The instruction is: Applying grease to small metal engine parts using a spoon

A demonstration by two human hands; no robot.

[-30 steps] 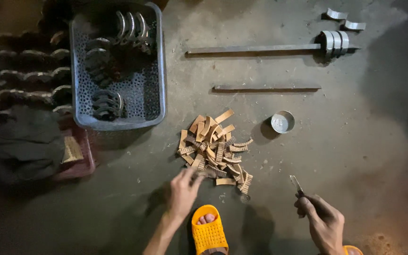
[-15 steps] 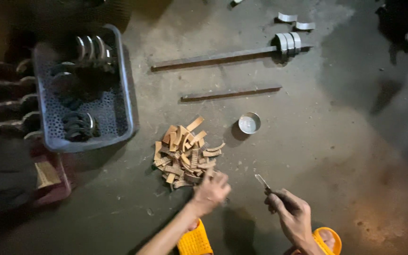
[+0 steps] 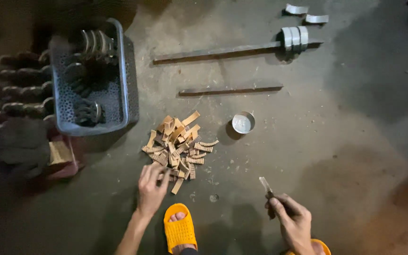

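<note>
Head view looks down on one heap of tan ridged strips (image 3: 178, 144) lying on a grey concrete floor (image 3: 345, 141), too many and too overlapped to count. At the heap's near edge the left hand (image 3: 151, 188) lies with fingers spread and loose, its fingertips touching the nearest strips and closed on none. Well to the right of the heap, the right hand (image 3: 293, 218) is clenched around one small blade (image 3: 265, 184), whose pale tip points up and toward the heap. Just right of the heap stands one small round metal tin (image 3: 243, 123). Beyond the heap lie two long dark bars: a short one (image 3: 230, 89) and a longer one (image 3: 223, 51) carrying three curved metal shells (image 3: 294, 38) at its far end, with two more shells (image 3: 305, 13) loose past it. Left of the heap sits one perforated grey basket (image 3: 119, 94) holding dark metal parts. Below the heap, an orange sandal (image 3: 179, 229) shows between the hands.
</note>
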